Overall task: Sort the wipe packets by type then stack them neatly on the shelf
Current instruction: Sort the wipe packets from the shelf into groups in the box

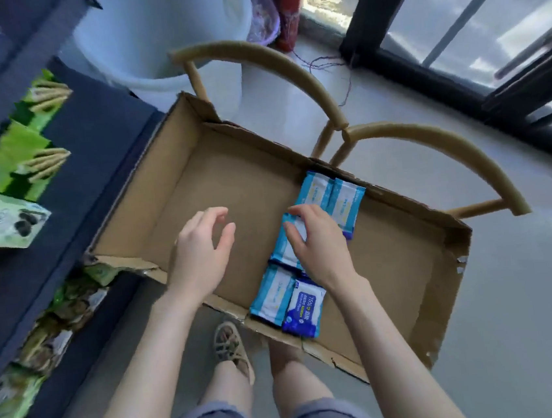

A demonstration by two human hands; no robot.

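Observation:
An open cardboard box (pixel 409 263) rests on two chairs and holds several wipe packets in a row. Two light blue packets (pixel 329 196) lie at the far end. Nearer me lie another light blue packet (pixel 271 294) and a dark blue packet (pixel 304 311). My right hand (pixel 319 245) lies on a middle light blue packet (pixel 284 249), fingers curled over its far edge. My left hand (pixel 200 250) hovers over the bare box floor, fingers relaxed and holding nothing. The dark blue shelf (pixel 92 160) stands to the left.
The shelf carries green snack boxes (pixel 23 147) and bags (pixel 49 334). Two rounded wooden chair backs (pixel 305 79) rise behind the box. A white bucket (pixel 161 33) and a red item (pixel 290 3) stand beyond. Glass doors with dark frames (pixel 423 67) run along the right.

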